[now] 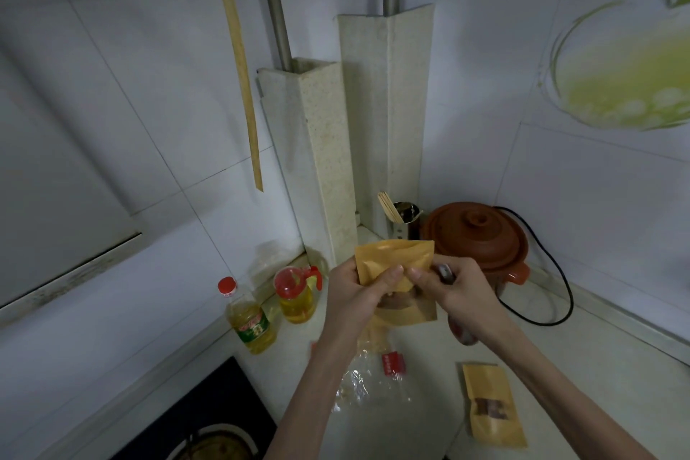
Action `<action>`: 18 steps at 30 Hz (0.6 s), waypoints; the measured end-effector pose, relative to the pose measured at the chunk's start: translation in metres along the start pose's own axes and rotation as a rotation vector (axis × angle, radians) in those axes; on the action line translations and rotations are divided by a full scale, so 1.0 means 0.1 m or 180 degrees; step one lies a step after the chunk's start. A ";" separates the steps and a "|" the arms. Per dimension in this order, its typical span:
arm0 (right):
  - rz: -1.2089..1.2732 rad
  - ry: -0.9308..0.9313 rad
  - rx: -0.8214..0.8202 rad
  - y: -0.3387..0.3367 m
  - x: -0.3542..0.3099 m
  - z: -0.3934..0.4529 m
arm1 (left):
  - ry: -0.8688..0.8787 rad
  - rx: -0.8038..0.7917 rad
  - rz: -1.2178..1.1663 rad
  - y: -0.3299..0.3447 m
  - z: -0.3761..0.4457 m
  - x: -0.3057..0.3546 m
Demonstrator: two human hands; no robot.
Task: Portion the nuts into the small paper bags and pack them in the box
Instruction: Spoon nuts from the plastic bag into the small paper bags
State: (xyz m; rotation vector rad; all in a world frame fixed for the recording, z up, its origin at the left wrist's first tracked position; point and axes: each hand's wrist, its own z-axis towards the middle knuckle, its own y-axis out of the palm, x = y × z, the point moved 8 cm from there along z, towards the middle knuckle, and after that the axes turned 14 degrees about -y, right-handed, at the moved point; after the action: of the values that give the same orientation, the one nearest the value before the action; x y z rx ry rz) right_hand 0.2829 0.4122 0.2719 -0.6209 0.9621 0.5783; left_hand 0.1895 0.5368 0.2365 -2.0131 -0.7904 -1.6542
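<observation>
Kitchen corner here: pale stone bench (pixel 582 358) with white tiled walls (pixel 149 93) on both sides, and one tile on the wall to the right of the hands has a big green fruit print (pixel 619 86). Both hands are up over the bench holding one small kraft paper bag (pixel 395 265). The left hand (pixel 358 295) pinches it from the left with the thumb across the front, and the right hand (pixel 455 291) pinches the right side, so both grips are closed on the bag. It's upright, yellow-brown, top edge looks slightly parted, and there's a clear window low on the front with something brown behind it.

Below the hands a crinkly clear plastic bag (pixel 358 381) with a red label lies on the bench. Below the right hand a second kraft bag (pixel 493 407) lies flat, window showing brown contents. Just behind the right hand sits a brown clay cooker (pixel 481 235) with a black cord. Left of the left hand are two oil bottles (pixel 250 321).
</observation>
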 end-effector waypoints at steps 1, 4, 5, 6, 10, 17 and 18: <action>0.0034 0.0042 0.0028 -0.01 0.02 0.00 | 0.0015 0.0025 0.0014 -0.01 -0.01 0.00; 0.0115 0.0244 0.0297 -0.07 0.13 0.02 | -0.0067 0.0105 -0.0164 -0.02 -0.03 -0.06; 0.0146 0.0305 0.0382 -0.09 0.17 0.02 | -0.0177 0.0112 -0.0237 -0.02 -0.03 -0.09; 0.0164 0.0340 0.0445 -0.10 0.19 0.01 | -0.0292 0.0088 -0.0297 -0.02 -0.03 -0.12; 0.0240 0.0333 0.0578 -0.15 0.22 -0.03 | -0.0294 -0.0106 -0.0093 0.01 -0.03 -0.12; -0.0013 0.0332 0.0411 -0.18 0.26 -0.10 | -0.0085 0.0077 0.0179 -0.05 -0.03 -0.18; -0.0087 0.0415 0.0359 -0.18 0.33 -0.13 | -0.0196 0.0139 0.0195 -0.06 -0.01 -0.28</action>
State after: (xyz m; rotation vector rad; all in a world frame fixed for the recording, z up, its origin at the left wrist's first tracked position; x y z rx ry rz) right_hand 0.3032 0.3965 0.2417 -0.5751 1.0993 0.4602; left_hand 0.1811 0.5366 0.2088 -2.0462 -0.7716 -1.5349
